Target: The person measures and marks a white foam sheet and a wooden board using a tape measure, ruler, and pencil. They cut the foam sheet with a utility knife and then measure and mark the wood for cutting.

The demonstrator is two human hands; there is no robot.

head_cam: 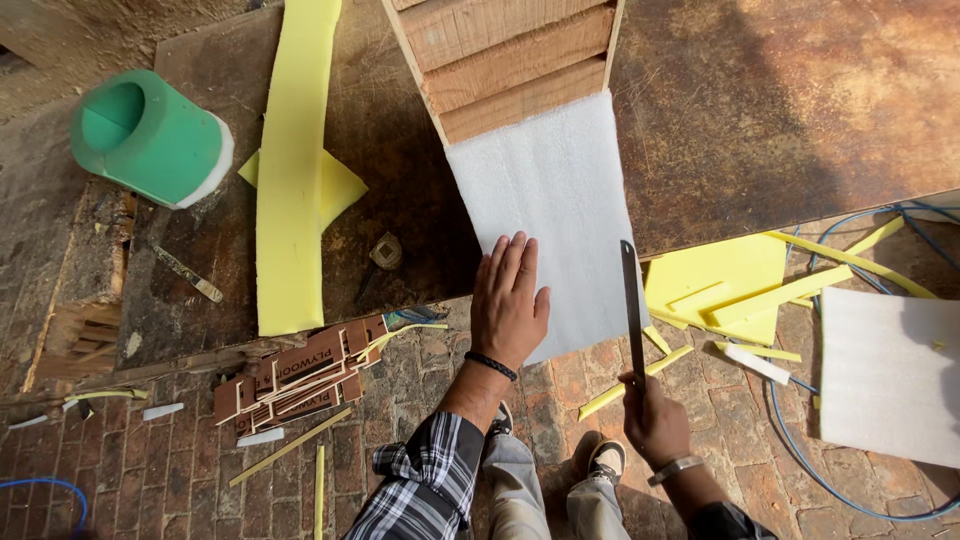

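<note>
— Plaid sleeve lowest in view, and past it the left hand: what is it doing?

— Lying flat, fingers straight and close together, palm down on the white foam sheet. It grips nothing, only presses near the sheet's lower left corner.

— And the right hand?

— Closed in a fist round the handle of a thin dark blade, which points up and away, its tip at the sheet's right edge. I cannot tell whether it touches the foam.

— Where does the sheet lie?

— On the brown worktop, its lower end hanging over the table's edge, its upper end against a slatted wooden frame.

— Further out?

— A long yellow foam strip and a green roll to the left, yellow offcuts and another white sheet on the brick floor to the right.
</note>
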